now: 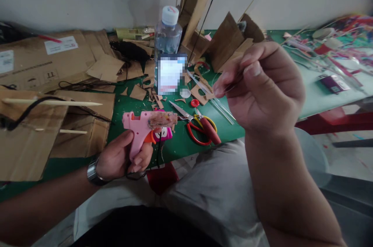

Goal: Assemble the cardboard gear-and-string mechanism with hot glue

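Observation:
My left hand (124, 157) grips the handle of a pink glue gun (147, 124), held level over the green table (180, 146) edge with its nozzle pointing right. A watch sits on that wrist. My right hand (262, 85) is raised close to the camera, thumb and forefinger pinched together on something thin that I cannot make out. Red-and-yellow-handled scissors (201, 126) lie on the table between my two hands.
A plastic water bottle (168, 44) stands behind the glue gun. Flattened cardboard sheets (43, 122) with wooden skewers cover the left side. Cardboard scraps (145, 91) and a cardboard structure (204, 13) sit at the back. Coloured clutter (335, 48) lies at the far right.

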`<state>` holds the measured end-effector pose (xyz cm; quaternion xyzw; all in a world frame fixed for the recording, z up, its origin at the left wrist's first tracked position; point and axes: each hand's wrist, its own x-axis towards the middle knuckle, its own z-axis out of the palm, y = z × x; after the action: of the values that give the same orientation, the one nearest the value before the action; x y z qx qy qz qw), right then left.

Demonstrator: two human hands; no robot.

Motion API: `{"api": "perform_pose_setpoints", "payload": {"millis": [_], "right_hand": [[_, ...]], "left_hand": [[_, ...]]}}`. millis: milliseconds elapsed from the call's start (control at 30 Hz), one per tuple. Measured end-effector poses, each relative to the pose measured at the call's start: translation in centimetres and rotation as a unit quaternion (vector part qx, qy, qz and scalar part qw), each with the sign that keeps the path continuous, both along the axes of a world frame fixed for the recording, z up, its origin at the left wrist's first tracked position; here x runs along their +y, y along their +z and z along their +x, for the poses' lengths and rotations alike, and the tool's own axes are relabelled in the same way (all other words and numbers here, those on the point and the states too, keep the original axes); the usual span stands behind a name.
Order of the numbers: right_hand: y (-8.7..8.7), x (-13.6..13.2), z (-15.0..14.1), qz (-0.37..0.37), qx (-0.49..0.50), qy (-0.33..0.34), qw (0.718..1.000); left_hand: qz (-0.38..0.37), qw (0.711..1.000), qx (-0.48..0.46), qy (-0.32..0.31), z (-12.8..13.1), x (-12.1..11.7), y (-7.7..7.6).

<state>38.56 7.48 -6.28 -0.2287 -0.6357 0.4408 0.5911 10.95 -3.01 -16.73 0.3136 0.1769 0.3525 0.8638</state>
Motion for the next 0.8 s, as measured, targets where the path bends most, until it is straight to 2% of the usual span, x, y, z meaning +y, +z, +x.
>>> {"api": "perform_pose_setpoints", "payload": {"millis": [500,800], "right_hand": [[0.27,-0.09,-0.2,-0.024,0.018,0.003,1.0],[0.16,-0.06,-0.06,-0.01,0.011,0.008,1.0]], "left_hand": [[-0.004,1.0,0.01,0.002,0.2,0.03,0.12],[-0.003,1.0,0.018,0.013,0.16,0.01,0.15]]}}
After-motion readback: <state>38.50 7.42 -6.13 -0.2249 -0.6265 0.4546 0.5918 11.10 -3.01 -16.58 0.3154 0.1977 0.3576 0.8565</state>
